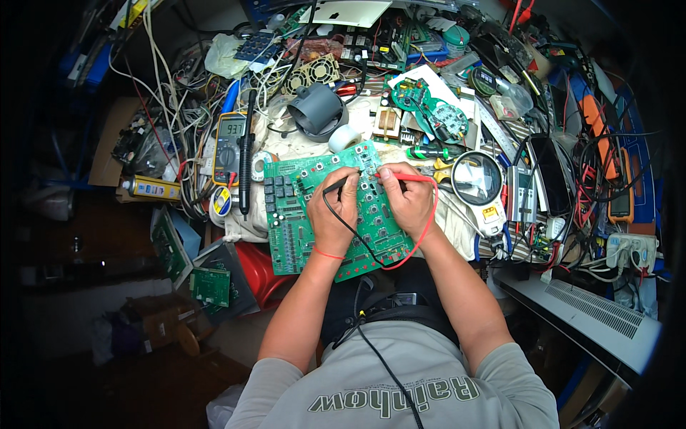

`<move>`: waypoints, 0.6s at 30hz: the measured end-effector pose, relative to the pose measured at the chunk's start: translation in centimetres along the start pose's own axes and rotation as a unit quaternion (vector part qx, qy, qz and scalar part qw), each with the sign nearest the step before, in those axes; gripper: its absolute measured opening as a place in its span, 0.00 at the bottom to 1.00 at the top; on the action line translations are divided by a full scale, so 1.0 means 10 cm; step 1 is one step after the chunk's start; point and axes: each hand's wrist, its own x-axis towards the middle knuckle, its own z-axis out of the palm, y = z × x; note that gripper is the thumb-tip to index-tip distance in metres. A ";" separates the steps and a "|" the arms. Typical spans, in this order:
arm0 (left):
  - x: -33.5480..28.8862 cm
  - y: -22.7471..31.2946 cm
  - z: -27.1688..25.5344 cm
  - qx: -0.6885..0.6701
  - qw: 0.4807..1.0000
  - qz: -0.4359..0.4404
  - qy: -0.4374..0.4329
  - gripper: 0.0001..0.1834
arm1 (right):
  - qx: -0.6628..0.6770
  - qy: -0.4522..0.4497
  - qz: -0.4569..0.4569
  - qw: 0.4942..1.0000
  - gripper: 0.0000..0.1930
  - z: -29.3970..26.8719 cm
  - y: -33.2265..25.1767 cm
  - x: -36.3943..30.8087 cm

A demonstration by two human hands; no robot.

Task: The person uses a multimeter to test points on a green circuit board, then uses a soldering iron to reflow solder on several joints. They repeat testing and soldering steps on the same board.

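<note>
A large green circuit board (pixel 289 247) lies at the near edge of the bench, tilted slightly, with relays, chips and small buttons on it. Over its middle, my left hand (pixel 336 213) is closed around a black multimeter probe (pixel 334 187), its tip near the board's upper part. My right hand (pixel 409 204) grips a red multimeter probe (pixel 407 176), pointing inward at nearly the same spot. Both tips are too small to tell if they touch the board. The probe leads loop down across the board. A yellow multimeter (pixel 229 146) with a lit display stands to the left.
Beside the multimeter lies a black pen-like tool (pixel 246 157). Behind the board are a grey cylindrical holder (pixel 314 111), a white tape roll (pixel 344 139) and round green boards (pixel 449 120). A magnifier (pixel 476 179) lies at right. Tangled cables and electronic parts crowd the back.
</note>
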 end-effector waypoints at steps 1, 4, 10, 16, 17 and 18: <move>0.00 0.00 0.00 -0.001 1.000 -0.004 -0.001 0.10 | 0.001 0.000 0.000 1.000 0.11 0.00 0.00 0.00; 0.00 0.01 -0.01 0.004 1.000 -0.010 -0.005 0.10 | -0.003 0.002 -0.007 1.000 0.11 0.00 0.02 0.00; 0.00 0.03 -0.02 0.000 0.999 -0.029 -0.013 0.09 | -0.004 0.001 -0.005 1.000 0.12 0.01 0.04 0.00; 0.00 0.02 -0.01 0.004 0.999 -0.028 -0.014 0.08 | 0.002 -0.003 0.006 1.000 0.12 0.01 0.04 0.00; 0.00 0.02 -0.01 0.004 1.000 -0.025 -0.013 0.08 | 0.001 -0.002 0.002 1.000 0.12 0.01 0.05 0.00; 0.00 0.01 -0.01 0.005 1.000 -0.026 -0.014 0.08 | 0.002 -0.001 0.001 1.000 0.12 0.01 0.05 -0.01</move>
